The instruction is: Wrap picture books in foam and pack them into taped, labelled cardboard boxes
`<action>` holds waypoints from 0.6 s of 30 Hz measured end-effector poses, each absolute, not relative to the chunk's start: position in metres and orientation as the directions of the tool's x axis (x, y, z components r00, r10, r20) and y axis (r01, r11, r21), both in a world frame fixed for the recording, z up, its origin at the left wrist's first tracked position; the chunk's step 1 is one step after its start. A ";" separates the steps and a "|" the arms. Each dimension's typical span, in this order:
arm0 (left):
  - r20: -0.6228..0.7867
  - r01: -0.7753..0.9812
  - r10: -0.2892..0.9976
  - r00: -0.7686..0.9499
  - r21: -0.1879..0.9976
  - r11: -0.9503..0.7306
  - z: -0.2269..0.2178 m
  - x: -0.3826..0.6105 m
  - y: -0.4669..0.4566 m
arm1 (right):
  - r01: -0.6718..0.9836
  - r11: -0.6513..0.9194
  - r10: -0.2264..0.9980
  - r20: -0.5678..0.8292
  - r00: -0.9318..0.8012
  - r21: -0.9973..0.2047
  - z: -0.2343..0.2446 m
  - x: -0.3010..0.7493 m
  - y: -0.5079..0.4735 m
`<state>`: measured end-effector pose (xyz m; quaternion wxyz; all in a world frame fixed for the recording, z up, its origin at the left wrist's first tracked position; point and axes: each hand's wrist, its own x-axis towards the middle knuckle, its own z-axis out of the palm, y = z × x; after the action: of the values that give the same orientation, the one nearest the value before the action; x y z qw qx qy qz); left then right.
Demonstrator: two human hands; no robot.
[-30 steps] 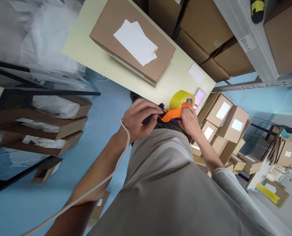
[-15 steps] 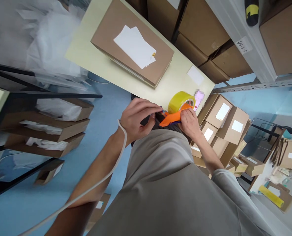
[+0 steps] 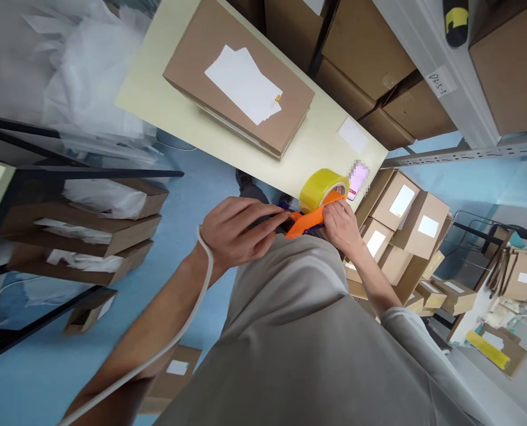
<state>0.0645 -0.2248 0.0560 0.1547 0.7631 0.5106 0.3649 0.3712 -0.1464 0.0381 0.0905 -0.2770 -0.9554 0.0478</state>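
Note:
An orange tape dispenser (image 3: 307, 221) with dark blue parts carries a wide roll of yellow tape (image 3: 320, 188). My right hand (image 3: 341, 223) is closed around its right end, close to my waist. At the other end, my left hand (image 3: 241, 231) has its fingers pressed together, fingertips right by the dispenser's front. What lies between those fingertips is too small to make out, and the left thumb is mostly hidden. A white cord (image 3: 183, 331) runs from my left wrist along the forearm.
On the pale table (image 3: 157, 112) lies a brown carton (image 3: 192, 53) with white paper slips (image 3: 243, 83) on top. A phone (image 3: 358, 177) and a white label (image 3: 353, 135) lie near its right end. Stacked cartons (image 3: 394, 219) stand right; a black-framed rack (image 3: 112, 174) stands left.
My left hand has moved slightly left and down, its thumb slipping out of sight as the fingers close together. The dispenser and tape roll have shifted slightly left and down with my right hand.

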 end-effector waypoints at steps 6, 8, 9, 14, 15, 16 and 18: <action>0.261 0.563 0.953 0.150 0.770 -0.300 0.068 0.055 -0.217 | 0.466 0.864 0.495 0.147 -0.857 -0.190 0.040 0.362 -0.155; 0.233 0.508 0.960 0.155 0.814 -0.280 0.070 0.052 -0.212 | 0.457 0.861 0.491 0.130 -0.862 -0.222 0.041 0.360 -0.155; 0.223 0.488 0.961 0.165 0.828 -0.276 0.070 0.050 -0.208 | 0.455 0.858 0.491 0.123 -0.862 -0.238 0.041 0.359 -0.155; 0.195 0.449 0.954 0.227 0.848 -0.280 0.067 0.042 -0.197 | 0.451 0.837 0.496 0.083 -0.864 -0.310 0.042 0.357 -0.155; 0.203 0.452 0.950 0.237 0.843 -0.292 0.068 0.040 -0.197 | 0.446 0.837 0.493 0.085 -0.866 -0.317 0.043 0.357 -0.156; 0.216 0.458 0.945 0.244 0.833 -0.309 0.070 0.039 -0.197 | 0.440 0.839 0.490 0.091 -0.867 -0.321 0.043 0.357 -0.156; 0.259 0.472 0.932 0.254 0.808 -0.353 0.074 0.039 -0.201 | 0.431 0.845 0.484 0.108 -0.868 -0.317 0.045 0.358 -0.157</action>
<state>0.0386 -0.2005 0.0741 0.3047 0.7307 0.4803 0.3774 0.3583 -0.1570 0.0446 0.0921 -0.2394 -0.9559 0.1428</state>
